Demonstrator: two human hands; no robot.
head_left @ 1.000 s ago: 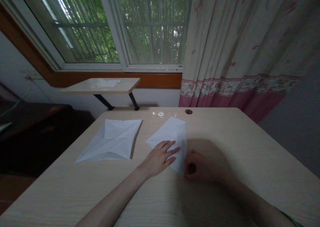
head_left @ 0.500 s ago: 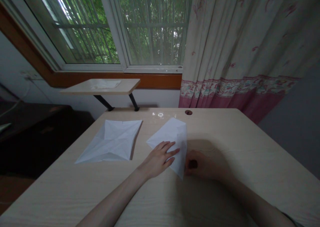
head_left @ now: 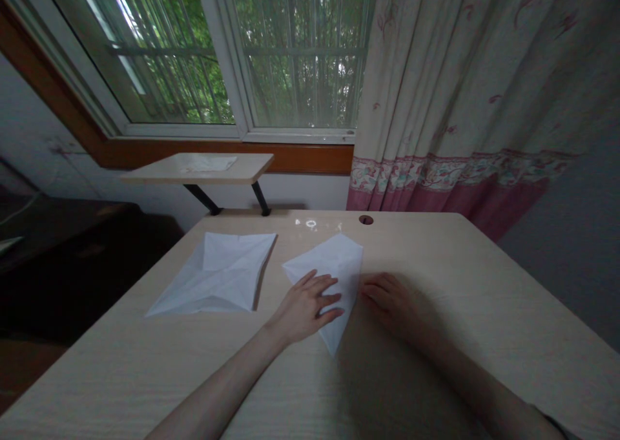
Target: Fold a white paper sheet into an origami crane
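A white sheet of paper [head_left: 346, 262], folded to a kite-like shape with a point toward me, lies on the table. My left hand [head_left: 305, 307] rests flat on its left and middle part, fingers spread. Close against the paper's right edge is my right hand [head_left: 390, 298], its fingers stretched out toward the edge and nothing visible in them. Whether those fingertips touch the paper is hard to tell in the shadow. To the left lies a second white paper [head_left: 227, 269], creased and with edges slightly raised.
The pale wooden table [head_left: 465, 265] has a round cable hole [head_left: 366, 220] at its back edge. A small raised shelf [head_left: 256, 163] on black legs stands at the back left, with a white paper [head_left: 210, 163] on it. Behind are a window and a curtain [head_left: 436, 91].
The folded paper's near point has swung left. My right hand has moved up along the paper's right edge, and its curled fingers have straightened. My left hand has hardly moved.
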